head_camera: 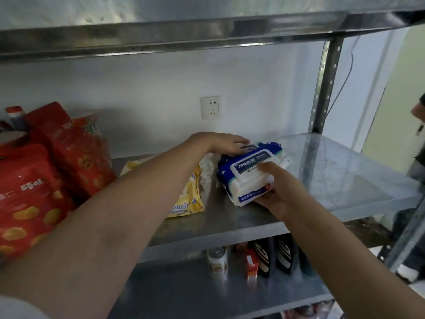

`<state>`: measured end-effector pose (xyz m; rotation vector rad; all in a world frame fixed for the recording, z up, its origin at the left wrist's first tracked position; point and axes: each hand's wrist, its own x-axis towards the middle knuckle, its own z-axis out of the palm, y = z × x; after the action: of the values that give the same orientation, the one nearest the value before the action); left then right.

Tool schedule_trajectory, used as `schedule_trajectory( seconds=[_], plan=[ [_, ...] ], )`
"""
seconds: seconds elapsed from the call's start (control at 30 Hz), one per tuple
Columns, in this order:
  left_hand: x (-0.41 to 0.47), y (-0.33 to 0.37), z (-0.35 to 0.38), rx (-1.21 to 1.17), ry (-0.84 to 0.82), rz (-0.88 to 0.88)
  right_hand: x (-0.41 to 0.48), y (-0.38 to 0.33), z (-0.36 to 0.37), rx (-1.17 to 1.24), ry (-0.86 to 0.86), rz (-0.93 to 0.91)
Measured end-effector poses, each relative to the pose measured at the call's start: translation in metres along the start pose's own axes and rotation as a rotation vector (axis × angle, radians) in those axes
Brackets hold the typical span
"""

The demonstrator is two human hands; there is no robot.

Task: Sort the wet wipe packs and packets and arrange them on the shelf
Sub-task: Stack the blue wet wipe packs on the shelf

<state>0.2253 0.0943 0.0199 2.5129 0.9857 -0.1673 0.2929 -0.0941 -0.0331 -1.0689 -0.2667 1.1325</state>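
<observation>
Noting positions on the middle tier of the shelf (pixel 345 171). Wet wipe packs (pixel 253 166): they look like two in a stack, a navy one with a white flip lid on top and a white one with a blue band beneath; count not certain. The stack sits mid-tier, just right of a yellow packet (pixel 186 199) lying flat (contents not readable) and well apart from the red bags (pixel 46 180) at far left.

Left hand (pixel 222 143): reaches across from the left, fingers nearly straight, palm laid on the far-left corner of the stack. It presses rather than grips.

Right hand (pixel 278 187): at the near-right corner, thumb on the lid, fingers curled under the lower pack. This hand has the actual hold.

Key relation: the stack lies straight ahead, between the two hands, which sit on opposite corners. Long axis, judged from the lid print, runs left to right, with the right end swung a little toward the wall, so it is skewed to the tier's front edge.

Judgement: the right hand is nearer and carries the load, so squaring up probably means turning its near corner while the left hand acts as a stop. Risk: the top pack sliding off the lower one
</observation>
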Motion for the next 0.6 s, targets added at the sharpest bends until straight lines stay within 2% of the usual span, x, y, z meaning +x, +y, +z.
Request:
schedule_trajectory(
  seconds=[0.07, 0.13, 0.23, 0.3, 0.33, 0.4, 0.5, 0.6],
  plan=[
    [0.005, -0.008, 0.002, 0.020, -0.008, 0.023, 0.002, -0.009, -0.004, -0.110, 0.065, -0.099],
    [0.007, -0.015, 0.000, 0.065, 0.036, 0.052, 0.004, -0.018, -0.007, -0.289, 0.125, -0.301],
    [0.002, -0.023, -0.004, 0.064, 0.131, 0.055, 0.003, -0.020, -0.009, -0.886, 0.150, -0.727],
    [0.000, -0.031, -0.007, 0.058, 0.156, 0.062, 0.003, -0.010, -0.016, -1.324, 0.052, -0.961],
    [-0.002, -0.035, -0.008, 0.046, 0.170, 0.070, 0.004, -0.004, -0.021, -1.551, -0.033, -1.019],
    [-0.007, -0.041, -0.009, 0.017, 0.185, 0.083, 0.010, 0.006, -0.031, -1.885, -0.197, -1.012],
    [-0.008, -0.041, -0.008, 0.006, 0.189, 0.072, 0.015, 0.004, -0.036, -1.880, -0.282, -1.018],
    [-0.008, -0.040, -0.004, 0.050, 0.169, 0.011, 0.021, -0.009, -0.041, -1.824, -0.203, -0.979]
  ],
)
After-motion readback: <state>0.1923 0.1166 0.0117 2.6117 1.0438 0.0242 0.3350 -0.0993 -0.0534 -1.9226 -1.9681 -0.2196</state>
